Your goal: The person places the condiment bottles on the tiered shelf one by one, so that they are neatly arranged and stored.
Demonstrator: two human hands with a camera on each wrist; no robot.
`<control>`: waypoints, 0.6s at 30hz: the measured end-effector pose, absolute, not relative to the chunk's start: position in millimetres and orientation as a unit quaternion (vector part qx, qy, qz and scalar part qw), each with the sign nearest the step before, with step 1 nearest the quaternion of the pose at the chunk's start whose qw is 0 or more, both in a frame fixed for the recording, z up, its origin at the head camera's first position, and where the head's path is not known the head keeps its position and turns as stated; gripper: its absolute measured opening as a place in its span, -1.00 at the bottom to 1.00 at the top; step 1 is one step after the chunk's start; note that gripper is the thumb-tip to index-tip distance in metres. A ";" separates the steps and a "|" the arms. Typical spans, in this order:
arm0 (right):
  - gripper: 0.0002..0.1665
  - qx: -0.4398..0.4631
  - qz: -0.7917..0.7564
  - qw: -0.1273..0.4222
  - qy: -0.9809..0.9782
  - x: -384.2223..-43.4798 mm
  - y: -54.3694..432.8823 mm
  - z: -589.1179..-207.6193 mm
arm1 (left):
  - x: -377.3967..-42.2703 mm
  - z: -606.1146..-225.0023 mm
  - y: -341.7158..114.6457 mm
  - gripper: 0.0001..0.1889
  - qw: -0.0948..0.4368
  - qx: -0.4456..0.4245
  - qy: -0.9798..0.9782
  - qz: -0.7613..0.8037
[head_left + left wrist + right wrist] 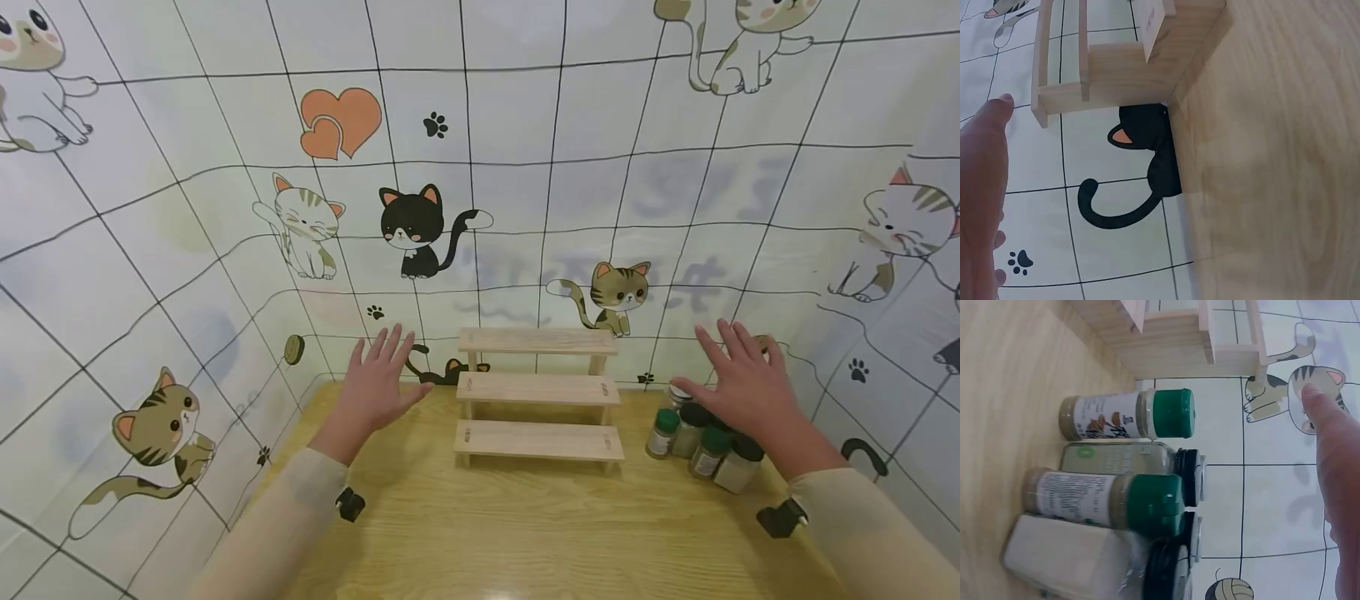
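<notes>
My left hand [377, 382] is raised with fingers spread, to the left of a three-tier wooden rack [538, 388], holding nothing. My right hand [746, 383] is held up the same way, above a group of seasoning jars. In the right wrist view, a green-capped jar [1125, 415] with a printed label stands nearest the rack. Beside it are a black-capped jar [1119, 457], a second green-capped jar [1104, 497] and a jar of white contents [1072, 553] with a black lid. The left wrist view shows the left thumb [991, 125] and the rack's side [1129, 69].
The rack and jars stand on a wooden table [480, 529]. White sheeting with black grid lines and printed cats [412, 231] rises behind the table and at both sides. A small black device [349, 504] sits at the left wrist and another [782, 518] at the right.
</notes>
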State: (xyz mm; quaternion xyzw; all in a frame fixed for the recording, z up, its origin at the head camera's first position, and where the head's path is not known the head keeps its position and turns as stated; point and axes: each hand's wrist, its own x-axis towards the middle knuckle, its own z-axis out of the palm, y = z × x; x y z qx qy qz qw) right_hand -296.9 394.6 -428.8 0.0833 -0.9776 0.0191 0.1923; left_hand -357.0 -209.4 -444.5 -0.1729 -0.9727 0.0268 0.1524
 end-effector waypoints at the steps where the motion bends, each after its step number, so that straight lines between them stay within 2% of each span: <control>1: 0.28 0.082 0.021 0.193 -0.977 -292.4 395.3 -429.8 | -354.7 -446.8 -208.8 0.12 0.155 -0.175 -0.972 0.018; 18: 0.26 0.071 0.079 0.239 -0.965 -232.8 422.4 -476.0 | -313.8 -510.9 -188.7 0.00 0.180 -0.243 -0.948 -0.096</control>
